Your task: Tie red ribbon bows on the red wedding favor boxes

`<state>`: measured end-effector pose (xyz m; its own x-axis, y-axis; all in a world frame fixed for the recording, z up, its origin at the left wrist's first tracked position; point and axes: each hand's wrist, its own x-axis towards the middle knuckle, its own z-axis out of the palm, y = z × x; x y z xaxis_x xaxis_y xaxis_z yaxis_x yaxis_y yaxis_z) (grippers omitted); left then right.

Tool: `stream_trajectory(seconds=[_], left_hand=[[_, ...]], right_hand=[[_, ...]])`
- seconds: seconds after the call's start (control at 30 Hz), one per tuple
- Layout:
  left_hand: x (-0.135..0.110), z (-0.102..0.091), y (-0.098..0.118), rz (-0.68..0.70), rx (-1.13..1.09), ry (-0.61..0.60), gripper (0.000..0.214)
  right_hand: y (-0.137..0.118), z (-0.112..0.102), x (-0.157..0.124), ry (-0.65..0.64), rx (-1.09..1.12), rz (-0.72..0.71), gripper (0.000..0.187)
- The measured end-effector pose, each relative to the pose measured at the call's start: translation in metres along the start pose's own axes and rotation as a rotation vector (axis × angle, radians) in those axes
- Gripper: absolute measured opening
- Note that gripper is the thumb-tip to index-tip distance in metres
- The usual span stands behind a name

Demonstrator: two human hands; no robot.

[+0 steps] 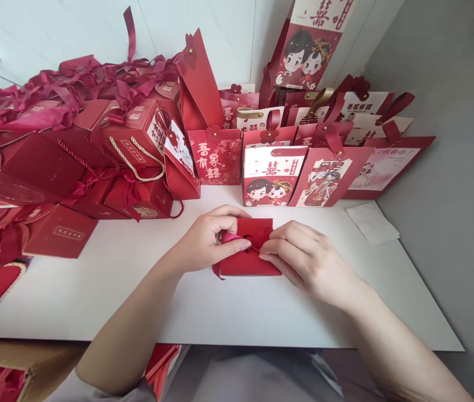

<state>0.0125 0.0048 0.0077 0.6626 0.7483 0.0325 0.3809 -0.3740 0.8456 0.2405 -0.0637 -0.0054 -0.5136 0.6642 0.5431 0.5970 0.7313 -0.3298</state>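
Observation:
In front of me on the white table lies a small red gift box (pixel 247 265) with a dark red ribbon (pixel 232 237) across its top. My left hand (pixel 215 237) wraps round the box's left side, its thumb pressing the ribbon near the middle of the lid. From the right, my right hand (pixel 303 257) pinches the ribbon close to that thumb, fingers bent together. A ribbon end pokes out at the box's lower left corner. The fingers partly cover the spot where the ribbon crosses the lid.
Many red boxes with ribbon bows (pixel 123 139) are piled at the left. Printed red and white gift bags (pixel 274 176) stand along the wall behind. White paper (pixel 373 223) lies at the right, beside a grey wall. A cardboard box (pixel 31 357) sits below the table's front edge.

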Motion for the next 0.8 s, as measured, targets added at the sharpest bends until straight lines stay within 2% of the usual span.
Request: stream_trajectory(seconds=[0.13,0.27,0.37,0.5,0.63,0.8], left_hand=[[0.001,0.000,-0.003,0.002,-0.086,-0.050,0.040],[0.000,-0.001,-0.005,-0.004,-0.167,-0.060,0.040],[-0.002,-0.004,-0.006,-0.009,-0.221,-0.055,0.035],[-0.003,-0.007,-0.004,0.031,-0.222,-0.066,0.027],[-0.004,-0.008,-0.002,0.027,-0.178,-0.086,0.028],[-0.003,-0.006,-0.004,-0.041,-0.172,-0.003,0.032]], right_hand=[[0.004,-0.011,-0.003,-0.072,0.038,0.006,0.006],[0.014,-0.027,-0.009,-0.126,0.292,0.071,0.014],[0.020,-0.033,-0.010,-0.044,0.437,0.172,0.020],[0.019,-0.024,-0.006,0.088,0.375,0.297,0.009],[0.014,-0.015,-0.005,0.036,0.357,0.222,0.003],[0.011,-0.015,-0.007,-0.080,0.284,0.112,0.020]])
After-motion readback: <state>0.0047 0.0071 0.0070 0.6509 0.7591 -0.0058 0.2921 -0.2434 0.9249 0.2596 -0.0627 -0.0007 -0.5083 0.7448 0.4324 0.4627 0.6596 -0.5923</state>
